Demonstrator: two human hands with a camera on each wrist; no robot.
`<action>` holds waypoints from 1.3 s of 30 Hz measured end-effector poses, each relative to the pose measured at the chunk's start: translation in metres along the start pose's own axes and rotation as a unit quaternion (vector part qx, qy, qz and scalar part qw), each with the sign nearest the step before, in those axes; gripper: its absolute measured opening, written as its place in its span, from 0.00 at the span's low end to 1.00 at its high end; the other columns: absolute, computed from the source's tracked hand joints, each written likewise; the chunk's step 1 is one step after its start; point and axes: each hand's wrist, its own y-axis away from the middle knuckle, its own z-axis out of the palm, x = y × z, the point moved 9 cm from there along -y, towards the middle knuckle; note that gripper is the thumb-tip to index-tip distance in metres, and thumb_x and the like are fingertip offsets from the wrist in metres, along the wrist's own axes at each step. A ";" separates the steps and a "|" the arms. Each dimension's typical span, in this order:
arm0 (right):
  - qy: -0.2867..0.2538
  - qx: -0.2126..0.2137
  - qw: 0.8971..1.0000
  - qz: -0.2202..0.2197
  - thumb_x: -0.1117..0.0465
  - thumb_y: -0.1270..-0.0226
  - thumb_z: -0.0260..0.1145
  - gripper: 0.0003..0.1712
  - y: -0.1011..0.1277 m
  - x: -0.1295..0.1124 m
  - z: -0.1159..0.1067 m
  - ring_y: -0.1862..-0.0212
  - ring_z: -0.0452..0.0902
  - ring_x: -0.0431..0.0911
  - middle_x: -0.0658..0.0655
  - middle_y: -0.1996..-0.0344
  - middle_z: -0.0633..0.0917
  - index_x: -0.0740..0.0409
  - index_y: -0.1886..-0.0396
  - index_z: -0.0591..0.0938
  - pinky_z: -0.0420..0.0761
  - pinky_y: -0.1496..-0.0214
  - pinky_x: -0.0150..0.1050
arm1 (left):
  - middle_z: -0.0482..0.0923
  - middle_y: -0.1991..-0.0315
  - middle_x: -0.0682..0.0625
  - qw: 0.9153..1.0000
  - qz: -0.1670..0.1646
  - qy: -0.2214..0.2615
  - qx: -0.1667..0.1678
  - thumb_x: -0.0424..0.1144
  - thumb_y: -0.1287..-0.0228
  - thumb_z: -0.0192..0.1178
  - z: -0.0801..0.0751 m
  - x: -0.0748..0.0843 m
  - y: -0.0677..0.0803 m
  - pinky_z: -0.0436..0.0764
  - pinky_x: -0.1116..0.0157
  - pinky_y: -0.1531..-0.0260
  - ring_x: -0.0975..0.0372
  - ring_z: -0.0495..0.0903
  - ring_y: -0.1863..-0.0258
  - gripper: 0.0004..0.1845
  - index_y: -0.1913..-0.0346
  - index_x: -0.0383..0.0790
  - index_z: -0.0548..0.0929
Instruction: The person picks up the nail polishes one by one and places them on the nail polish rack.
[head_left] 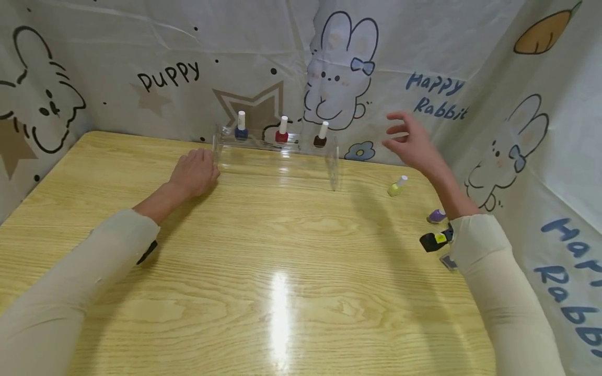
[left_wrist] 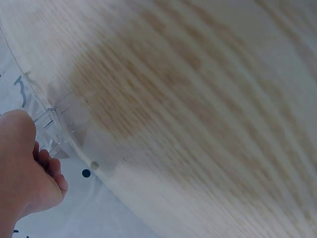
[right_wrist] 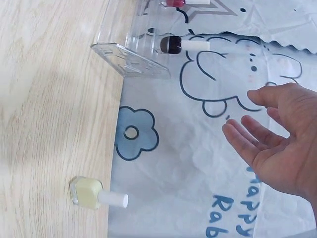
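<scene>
Both hands are stretched toward the far side: the left hand [head_left: 194, 171] has its fingers curled round the near end of a clear rack [head_left: 275, 166], gripping it at the rack's 9 o'clock, while the right hand [head_left: 413, 143] hangs in the air at the rack's 3 o'clock, well apart from it, fingers loosely spread and holding nothing. Seen from the head, the rack stands just short of 12 o'clock, at the far edge of the tabletop [head_left: 226, 292]. Three small bottles with white caps stand upright in a row on its upper tier: a blue bottle [head_left: 241, 133] toward 11 o'clock of the rack, a red bottle [head_left: 281, 137] at 12 and a dark brown bottle [head_left: 320, 141] toward 1. Out past the rack's far end, a little beyond 3 o'clock, a yellow-green bottle [head_left: 395, 189] with a white cap stands alone near the tabletop's edge. Further out, toward 4 o'clock, a purple bottle [head_left: 436, 215] sits just beside the right wrist, and past it a black device [head_left: 431, 242] with a yellow patch shows by the right sleeve [head_left: 498, 277]. Behind everything hangs a pale cloth [head_left: 263, 47] printed with rabbits, stars and the words "Puppy" and "Happy Rabbit".
</scene>
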 end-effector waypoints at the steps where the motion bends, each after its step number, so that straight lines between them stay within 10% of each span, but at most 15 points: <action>1: 0.000 0.003 1.000 0.005 0.61 0.26 0.60 0.34 0.004 0.003 -0.004 0.40 0.73 0.62 0.68 0.36 0.72 0.53 0.24 0.60 0.73 0.40 0.57 | 0.64 0.64 0.37 1.000 0.000 0.001 0.000 0.38 0.25 0.38 0.000 0.000 0.000 0.66 0.50 0.63 0.45 0.65 0.64 0.12 0.63 0.30 0.63; 20: 0.109 0.067 0.991 0.052 0.49 0.22 0.54 0.32 0.100 0.059 -0.069 0.41 0.71 0.69 0.74 0.40 0.74 0.63 0.28 0.64 0.73 0.49 0.63 | 0.62 0.71 0.40 0.997 0.040 -0.060 0.035 0.37 0.24 0.38 -0.005 0.004 0.002 0.65 0.54 0.70 0.48 0.63 0.70 0.13 0.66 0.30 0.62; 28: 0.122 0.069 0.987 0.080 0.50 0.23 0.55 0.30 0.134 0.080 -0.079 0.44 0.74 0.68 0.74 0.43 0.76 0.66 0.32 0.67 0.70 0.65 0.27 | 0.60 0.70 0.40 0.998 0.036 -0.042 0.026 0.37 0.25 0.36 -0.004 0.004 0.004 0.63 0.55 0.70 0.49 0.61 0.70 0.12 0.67 0.32 0.60; 39: 0.039 0.152 0.981 0.111 0.54 0.25 0.60 0.31 0.179 0.112 -0.090 0.61 0.69 0.22 0.44 0.54 0.76 0.65 0.30 0.66 0.71 0.65 0.19 | 0.60 0.71 0.40 0.996 0.048 -0.049 0.054 0.35 0.25 0.39 -0.004 0.005 0.003 0.64 0.54 0.70 0.48 0.61 0.72 0.12 0.67 0.30 0.62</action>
